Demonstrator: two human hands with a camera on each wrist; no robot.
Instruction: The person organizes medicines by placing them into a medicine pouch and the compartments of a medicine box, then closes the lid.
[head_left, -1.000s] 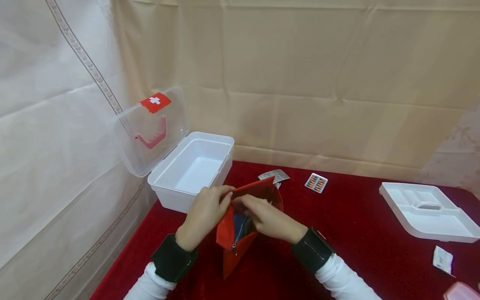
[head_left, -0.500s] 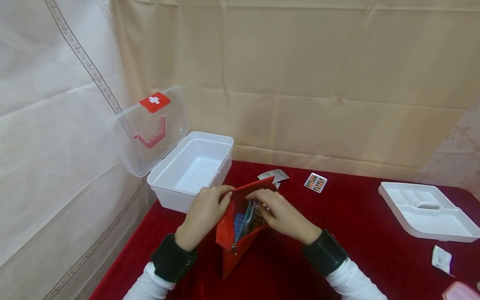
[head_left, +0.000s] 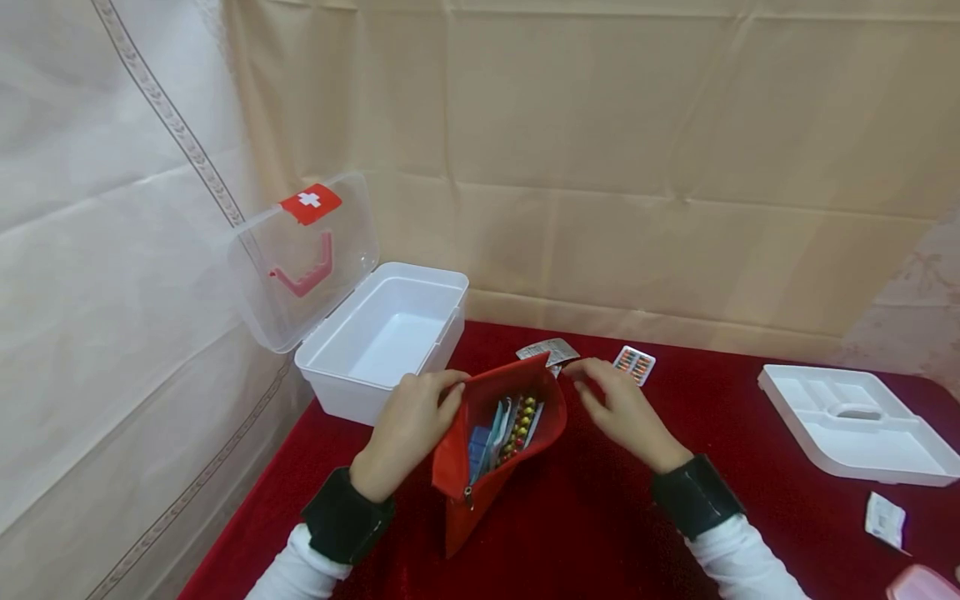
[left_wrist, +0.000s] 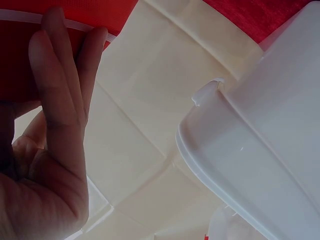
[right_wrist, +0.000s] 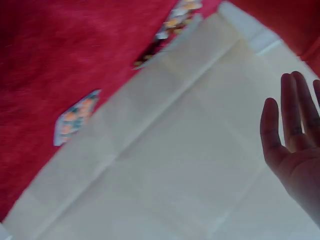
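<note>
My left hand (head_left: 408, 425) pinches the upper edge of a red zip pouch (head_left: 468, 521), whose mouth gapes wide. Inside stand a blister pack of yellow pills (head_left: 522, 425), blue packaging (head_left: 477, 448) and other thin packs. Just right of the pouch, my right hand (head_left: 622, 412) hovers with loosely bent fingers and nothing visible in it; in the right wrist view its fingers (right_wrist: 289, 107) look spread. Beyond that hand lies a blister pack of orange and green capsules (head_left: 636, 363). Silver blister packs (head_left: 551, 348) lie behind the pouch, partly hidden by it.
A white first-aid box (head_left: 352, 396) stands at the left, its clear lid (head_left: 352, 217) swung up against the cloth wall. On the right are a white compartment tray (head_left: 885, 458), a small white packet (head_left: 885, 521) and a pink object (head_left: 924, 583) cut off by the frame.
My right hand has come out of the pouch and moved right, uncovering the packs inside. The left hand keeps its hold on the pouch edge.
</note>
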